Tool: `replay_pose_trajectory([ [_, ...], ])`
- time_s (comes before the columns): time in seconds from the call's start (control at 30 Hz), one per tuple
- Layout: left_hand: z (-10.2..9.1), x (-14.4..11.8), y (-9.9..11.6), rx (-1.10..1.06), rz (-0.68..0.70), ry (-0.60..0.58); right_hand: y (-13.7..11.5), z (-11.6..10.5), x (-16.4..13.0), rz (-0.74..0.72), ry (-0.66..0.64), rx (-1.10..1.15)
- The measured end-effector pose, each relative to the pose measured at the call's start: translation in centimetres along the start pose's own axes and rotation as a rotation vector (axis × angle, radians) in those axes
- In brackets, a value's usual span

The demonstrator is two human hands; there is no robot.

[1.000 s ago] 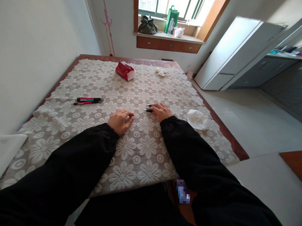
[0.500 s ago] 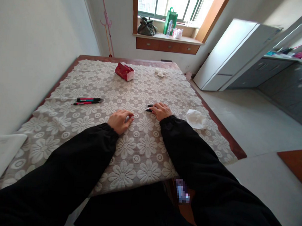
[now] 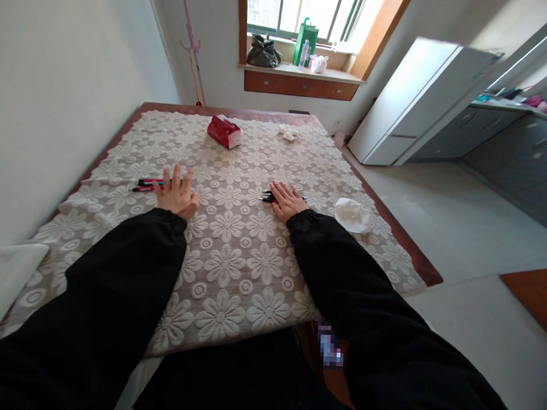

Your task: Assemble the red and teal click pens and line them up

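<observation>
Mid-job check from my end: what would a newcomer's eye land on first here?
Probably the two bare hands on the pale flowered cloth: the left hand spread over the coloured pens, the right hand laid over black pens near the middle. Next, likely the red packet toward the far edge, then the green bag by the bright window.

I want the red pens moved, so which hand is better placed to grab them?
Likely your left hand: its spread fingers partly hide the red pens; your right hand is over the black pens.
</observation>
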State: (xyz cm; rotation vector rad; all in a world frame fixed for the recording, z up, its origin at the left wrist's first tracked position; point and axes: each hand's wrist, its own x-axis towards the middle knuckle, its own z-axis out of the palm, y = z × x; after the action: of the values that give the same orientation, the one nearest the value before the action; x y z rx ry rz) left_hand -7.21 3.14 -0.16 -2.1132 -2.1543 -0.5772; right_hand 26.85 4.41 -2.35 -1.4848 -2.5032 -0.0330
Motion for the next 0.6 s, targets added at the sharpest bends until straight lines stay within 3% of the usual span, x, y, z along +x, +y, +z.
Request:
replay_pose_trajectory([
  [0.07,0.7,-0.1,-0.7,0.016,-0.059,-0.054,0.0,0.0,0.0,0.001,-0.03,0.005],
  [0.17,0.9,-0.1,-1.0,0.039,-0.033,-0.041,0.0,-0.2,0.0,0.006,-0.049,0.009],
  [0.37,-0.9,0.7,-1.5,0.03,-0.044,0.026,0.0,-0.4,0.0,0.017,-0.048,0.001],
  [0.6,-2.8,1.1,-2.6,0.108,-0.027,-0.009,0.0,-0.1,0.0,0.029,-0.005,0.042],
])
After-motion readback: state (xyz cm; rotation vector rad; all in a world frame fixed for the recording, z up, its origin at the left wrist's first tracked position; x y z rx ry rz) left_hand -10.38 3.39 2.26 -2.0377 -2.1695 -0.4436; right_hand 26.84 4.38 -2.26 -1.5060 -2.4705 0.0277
